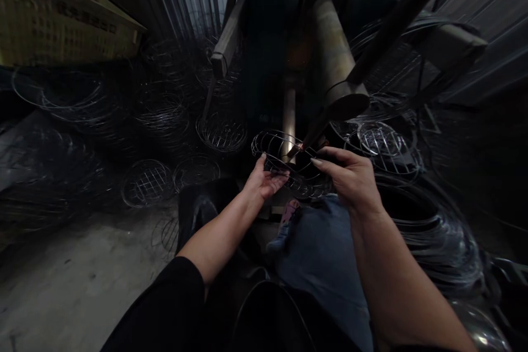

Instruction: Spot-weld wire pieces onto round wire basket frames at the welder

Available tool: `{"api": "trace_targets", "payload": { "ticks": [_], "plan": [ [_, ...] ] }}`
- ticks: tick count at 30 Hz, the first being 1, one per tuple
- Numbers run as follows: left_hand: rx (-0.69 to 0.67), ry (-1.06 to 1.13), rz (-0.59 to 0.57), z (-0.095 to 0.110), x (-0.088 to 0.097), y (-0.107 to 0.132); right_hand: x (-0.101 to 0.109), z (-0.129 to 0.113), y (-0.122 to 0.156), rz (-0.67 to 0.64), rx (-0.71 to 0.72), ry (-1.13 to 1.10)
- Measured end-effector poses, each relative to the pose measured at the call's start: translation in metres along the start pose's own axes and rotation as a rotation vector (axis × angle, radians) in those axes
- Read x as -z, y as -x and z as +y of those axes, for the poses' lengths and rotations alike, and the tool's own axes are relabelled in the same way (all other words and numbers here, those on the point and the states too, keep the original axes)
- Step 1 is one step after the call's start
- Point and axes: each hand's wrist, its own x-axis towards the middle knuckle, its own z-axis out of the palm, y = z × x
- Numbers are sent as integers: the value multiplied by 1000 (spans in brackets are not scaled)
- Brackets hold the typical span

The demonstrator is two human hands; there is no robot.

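A round wire basket [268, 133] is held tilted at the tips of a welding machine's electrodes. My left hand [266, 180] grips its near left rim, thumb on top and fingers underneath. My right hand [353, 176] pinches a wire at the basket's right side between thumb and forefinger. Between my hands, the lower electrode bar [289, 121] reaches toward me inside the basket's outline. A slanted upper electrode [315, 131] comes down from a thick metal cylinder [340, 60], and a small orange glow shows where the tips meet the wire.
Stacks of wire rings [163, 115] stand at left, with a round wire grid [147, 182] nearer the floor [82, 286]. More wire grids [383, 140] and a large wire coil [441, 236] sit at right. A yellow crate [61, 27] is upper left. A wooden-looking bar [229, 33] juts forward.
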Motion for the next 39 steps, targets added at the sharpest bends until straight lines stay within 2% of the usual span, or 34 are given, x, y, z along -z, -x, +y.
{"api": "trace_targets", "payload": {
  "ticks": [4,6,7,8,10,12,14,16,19,22,27,30,34,39],
  "plan": [
    [-13,-133,-75,-4,9,-1,5,-1,4,-4,-25,-35],
    [-113,-273,-43,-11,21,1,14,0,6,-11,-71,-97],
    [-248,-374,-8,-16,28,3,20,2,7,-12,-93,-131],
    [-454,-500,30,-21,35,5,26,4,7,-13,-115,-159],
    [-970,-799,80,-30,47,8,36,11,7,-29,-163,-196],
    [-1382,-1076,88,-37,52,8,43,18,5,-54,-214,-231],
    [-1594,-1252,80,-41,50,4,46,23,4,-78,-243,-267],
    [-1690,-1326,67,-43,44,-4,46,24,4,-102,-239,-283],
    [-1751,-1345,54,-44,37,-15,44,23,5,-145,-224,-279],
    [-1732,-1307,27,-44,35,-20,42,20,8,-114,-196,-276],
    [-1539,-1143,-87,-42,36,-11,33,10,12,-81,-181,-238],
    [-1425,-1039,-82,-39,35,-6,24,2,9,-107,-151,-200],
    [-1342,-962,-80,-34,32,-5,17,-3,1,-92,-109,-161],
    [-1300,-959,-117,-31,30,-7,17,0,-1,-58,-132,-202]
  ]
}}
